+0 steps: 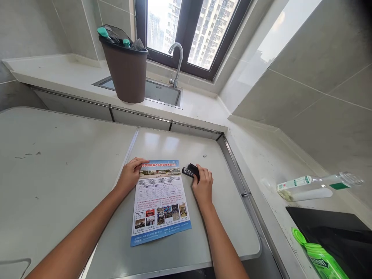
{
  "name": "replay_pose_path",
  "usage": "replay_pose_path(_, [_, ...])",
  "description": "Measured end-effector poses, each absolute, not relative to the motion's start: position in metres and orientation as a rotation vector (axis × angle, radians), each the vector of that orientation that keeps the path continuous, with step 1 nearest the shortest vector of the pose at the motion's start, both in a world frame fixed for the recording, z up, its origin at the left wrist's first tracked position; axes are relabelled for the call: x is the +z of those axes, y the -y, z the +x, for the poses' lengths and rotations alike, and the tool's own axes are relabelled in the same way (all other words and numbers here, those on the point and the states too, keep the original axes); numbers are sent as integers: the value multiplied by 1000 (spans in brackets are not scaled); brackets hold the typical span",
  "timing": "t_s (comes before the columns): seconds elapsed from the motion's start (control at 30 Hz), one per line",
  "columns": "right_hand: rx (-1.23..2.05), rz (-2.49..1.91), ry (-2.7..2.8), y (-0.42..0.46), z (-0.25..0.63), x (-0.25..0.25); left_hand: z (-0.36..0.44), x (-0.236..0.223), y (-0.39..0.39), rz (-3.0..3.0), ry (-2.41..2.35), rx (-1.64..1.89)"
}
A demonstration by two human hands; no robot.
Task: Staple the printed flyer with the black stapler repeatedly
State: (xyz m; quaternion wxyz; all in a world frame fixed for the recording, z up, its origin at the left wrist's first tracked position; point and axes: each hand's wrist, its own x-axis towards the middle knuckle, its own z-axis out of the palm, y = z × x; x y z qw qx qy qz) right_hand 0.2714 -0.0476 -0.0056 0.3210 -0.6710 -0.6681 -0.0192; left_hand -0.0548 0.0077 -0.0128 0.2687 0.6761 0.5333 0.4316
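Printed sheet (161,193), one, on worktop (229,224), left hand (130,174) pinching its upper-left edge, right hand (203,186) gripping black stapler (189,170) beside its upper-right edge; apparent step, positioning, with careful alignment seemingly called for next.

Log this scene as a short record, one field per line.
Left hand: on the upper left corner of the printed flyer
Left hand: fingers at the flyer
Right hand: holding a black stapler
Stapler position: beside the flyer's right edge
Work surface: pale table
By the sink: brown bin
Right counter: clear bottle, green container
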Motion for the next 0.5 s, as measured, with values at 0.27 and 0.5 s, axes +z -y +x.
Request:
replay_pose_path(0.27, [75,-1684,1704,40,278,-14,-49,-7,-4,1786,-1504,1137])
replay_pose_path(0.5, [31,-1662,1715,43,274,-10,-49,-8,-6,1836,-1533,1171])
